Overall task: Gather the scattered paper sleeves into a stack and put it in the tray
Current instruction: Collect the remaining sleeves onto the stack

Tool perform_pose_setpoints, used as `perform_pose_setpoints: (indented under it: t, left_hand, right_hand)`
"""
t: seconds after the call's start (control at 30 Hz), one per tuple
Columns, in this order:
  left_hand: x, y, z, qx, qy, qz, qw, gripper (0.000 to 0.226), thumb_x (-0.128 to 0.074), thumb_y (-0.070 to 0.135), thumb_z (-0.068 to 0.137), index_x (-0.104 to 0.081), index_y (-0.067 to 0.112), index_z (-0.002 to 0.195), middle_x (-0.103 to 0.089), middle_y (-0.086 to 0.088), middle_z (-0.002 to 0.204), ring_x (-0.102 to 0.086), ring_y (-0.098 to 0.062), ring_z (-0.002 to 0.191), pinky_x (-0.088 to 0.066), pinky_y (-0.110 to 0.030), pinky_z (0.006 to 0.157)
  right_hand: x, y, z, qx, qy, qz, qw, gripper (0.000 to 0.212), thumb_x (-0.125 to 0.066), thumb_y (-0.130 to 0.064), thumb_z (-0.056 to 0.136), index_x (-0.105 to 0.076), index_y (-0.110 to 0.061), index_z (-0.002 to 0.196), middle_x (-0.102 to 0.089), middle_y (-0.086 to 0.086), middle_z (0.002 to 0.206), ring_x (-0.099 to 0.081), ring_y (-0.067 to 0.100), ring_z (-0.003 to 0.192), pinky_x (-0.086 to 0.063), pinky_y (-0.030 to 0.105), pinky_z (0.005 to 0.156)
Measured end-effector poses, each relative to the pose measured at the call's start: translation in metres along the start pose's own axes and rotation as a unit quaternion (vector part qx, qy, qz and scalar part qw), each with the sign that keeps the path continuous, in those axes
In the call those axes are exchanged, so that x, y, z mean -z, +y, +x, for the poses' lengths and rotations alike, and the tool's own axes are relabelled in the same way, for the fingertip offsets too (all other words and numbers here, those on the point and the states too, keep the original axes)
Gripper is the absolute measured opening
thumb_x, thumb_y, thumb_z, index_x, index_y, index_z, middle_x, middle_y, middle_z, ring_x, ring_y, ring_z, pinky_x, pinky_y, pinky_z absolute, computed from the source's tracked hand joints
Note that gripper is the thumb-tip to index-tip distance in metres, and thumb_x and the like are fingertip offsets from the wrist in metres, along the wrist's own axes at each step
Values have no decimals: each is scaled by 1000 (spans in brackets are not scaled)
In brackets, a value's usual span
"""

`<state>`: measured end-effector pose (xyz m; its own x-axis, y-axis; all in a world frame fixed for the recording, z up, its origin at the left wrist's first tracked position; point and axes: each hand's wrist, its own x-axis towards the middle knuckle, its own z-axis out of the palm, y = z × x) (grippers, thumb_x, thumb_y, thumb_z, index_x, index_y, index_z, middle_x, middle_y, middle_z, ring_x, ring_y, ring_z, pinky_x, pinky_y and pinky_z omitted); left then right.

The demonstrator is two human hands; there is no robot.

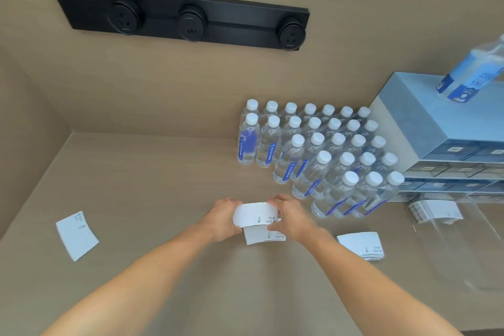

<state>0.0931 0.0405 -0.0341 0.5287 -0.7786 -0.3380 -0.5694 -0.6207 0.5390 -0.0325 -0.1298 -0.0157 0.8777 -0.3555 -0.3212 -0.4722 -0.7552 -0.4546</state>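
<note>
A small bundle of white paper sleeves (pixel 255 215) is held above the table between my left hand (pixel 224 219) and my right hand (pixel 289 218), one at each end. Right under it lie more white sleeves (pixel 259 237) flat on the table. A single sleeve (pixel 77 234) lies far to the left. Another stack of sleeves (pixel 360 245) rests to the right of my right forearm. A clear plastic tray (pixel 469 254) stands at the right, and a further stack of sleeves (pixel 435 210) sits at its far end.
Several rows of water bottles (pixel 321 155) with white caps stand just behind my hands. A blue-grey drawer cabinet (pixel 425 128) stands at the right with two bottles (pixel 471 73) on top. A black socket strip (pixel 188 19) is on the wall.
</note>
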Motion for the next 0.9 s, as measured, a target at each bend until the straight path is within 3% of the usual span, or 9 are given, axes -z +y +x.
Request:
perform_pose_setpoints:
  t: [0.2, 0.37, 0.6, 0.73, 0.9]
  left_hand:
    - [-33, 24, 11, 28, -11, 23, 999, 40, -65, 26, 78, -55, 16, 115, -51, -4, 114, -45, -23, 118, -44, -35, 99]
    - [-51, 19, 10, 55, -15, 35, 998, 43, -65, 34, 79, -52, 19, 118, -46, -2, 119, -39, -21, 123, -43, -34, 100]
    - [-70, 13, 13, 51, -9, 43, 998, 40, -64, 27, 82, -55, 19, 120, -44, -1, 127, -36, -21, 125, -40, -35, 105]
    - [-71, 12, 15, 53, -11, 49, 997, 37, -64, 21, 81, -55, 16, 117, -42, 0, 127, -37, -20, 123, -41, -34, 104]
    - [-74, 14, 15, 64, -5, 31, 997, 30, -62, 16, 80, -57, 16, 110, -42, 1, 122, -45, -19, 117, -44, -31, 100]
  right_hand:
    - [1, 44, 6, 10, -34, -39, 999, 57, -81, -28, 70, -58, -22, 121, -55, -4, 119, -57, 21, 107, -50, 38, 90]
    - [-16, 59, 13, 21, -59, -36, 997, 52, -82, -29, 68, -60, -20, 114, -56, -4, 114, -57, 21, 104, -47, 29, 81]
    - [-39, 67, 13, 18, -82, -45, 995, 58, -80, -23, 70, -55, -14, 122, -43, -2, 132, -40, 19, 124, -42, 34, 102]
    - [-41, 68, 15, 25, -90, -43, 995, 55, -79, -20, 72, -54, -11, 120, -40, 0, 130, -43, 20, 120, -41, 28, 102]
    - [-42, 64, 13, -13, -82, -5, 997, 38, -67, -10, 73, -48, -16, 106, -48, 2, 115, -55, 23, 97, -47, 26, 82]
